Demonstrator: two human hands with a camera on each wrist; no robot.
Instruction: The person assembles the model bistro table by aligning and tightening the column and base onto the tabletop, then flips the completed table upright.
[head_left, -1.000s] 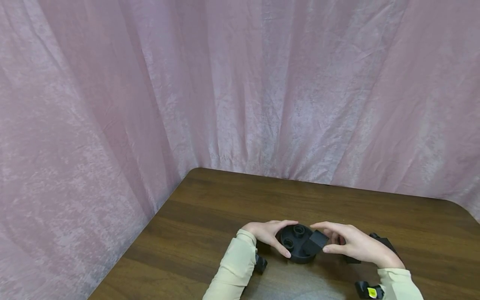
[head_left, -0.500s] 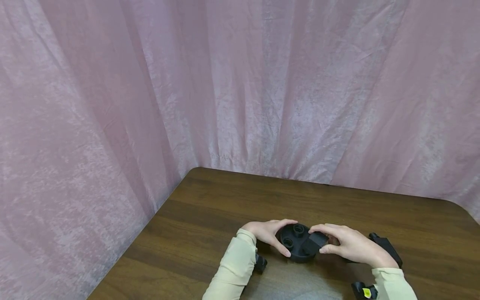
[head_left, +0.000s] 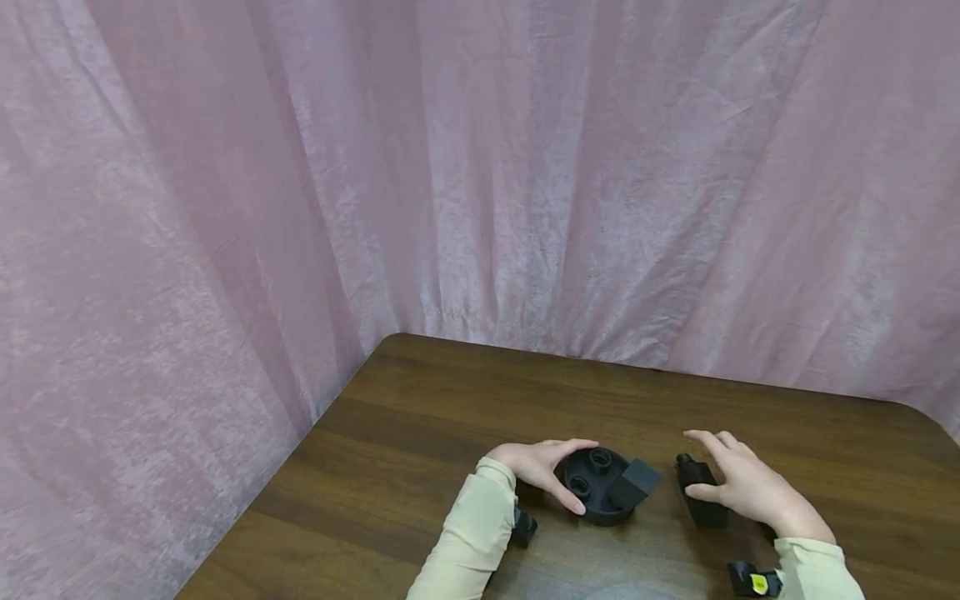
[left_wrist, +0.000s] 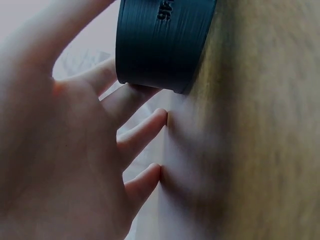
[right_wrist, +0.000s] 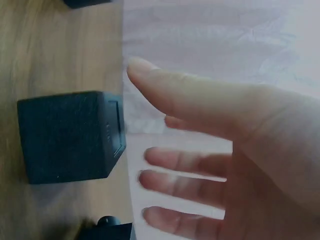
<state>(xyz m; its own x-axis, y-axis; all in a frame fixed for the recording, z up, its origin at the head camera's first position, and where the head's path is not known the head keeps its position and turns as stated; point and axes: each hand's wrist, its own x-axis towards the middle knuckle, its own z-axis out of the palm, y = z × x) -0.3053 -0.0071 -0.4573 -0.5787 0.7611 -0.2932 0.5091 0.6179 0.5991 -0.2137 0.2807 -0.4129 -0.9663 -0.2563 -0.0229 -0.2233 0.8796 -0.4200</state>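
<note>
My left hand (head_left: 536, 471) holds a round black base (head_left: 600, 517) by its rim, thumb on the near side and fingers on the far side. The base has two ring-shaped sockets on top, and a black block (head_left: 637, 479) sits tilted at its right. Seen from the left wrist, the base's side wall (left_wrist: 160, 45) carries raised characters, and two fingertips touch the table. My right hand (head_left: 753, 492) hovers with fingers spread over a loose black block (head_left: 701, 496) with a knob at its far end. From the right wrist, a dark block (right_wrist: 65, 137) lies beyond the thumb and fingers.
The wooden table (head_left: 465, 392) reaches back to a pink curtain (head_left: 480, 208). Another dark piece (head_left: 768, 531) is mostly hidden behind my right wrist. A dark knobbed piece (right_wrist: 107, 230) shows low in the right wrist view.
My right hand has let go of the block on the base and moved right, over the loose block. The left hand and the base have hardly moved.
</note>
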